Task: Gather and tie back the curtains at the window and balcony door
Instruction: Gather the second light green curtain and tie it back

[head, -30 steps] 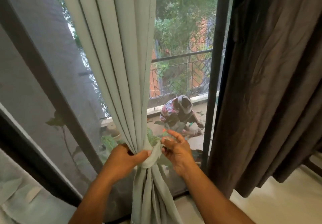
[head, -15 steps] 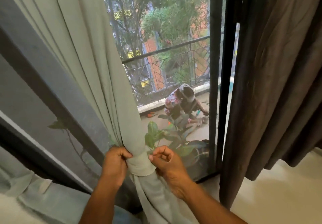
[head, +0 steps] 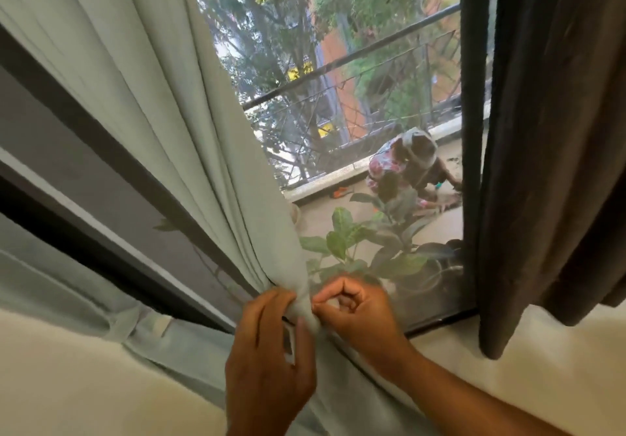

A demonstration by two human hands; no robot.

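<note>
A pale grey-green curtain (head: 162,107) hangs from the upper left and is gathered into a tight bunch low in the middle. A band of the same cloth (head: 306,307) wraps the bunch. My left hand (head: 271,357) grips the gathered curtain at the band from the left, thumb along the cloth. My right hand (head: 359,310) pinches the band from the right with curled fingers. Below the hands the curtain's tail falls toward the floor. A dark brown curtain (head: 555,130) hangs loose on the right.
A black door frame post (head: 472,130) stands between the glass and the brown curtain. Outside, a balcony railing (head: 355,59), a leafy potted plant (head: 379,249) and a crouching person (head: 410,168). Pale floor (head: 559,368) lies at lower right.
The gathered curtain has swung further left and lower in view. My hands stayed at the wrap, and my left thumb now lies down along the cloth.
</note>
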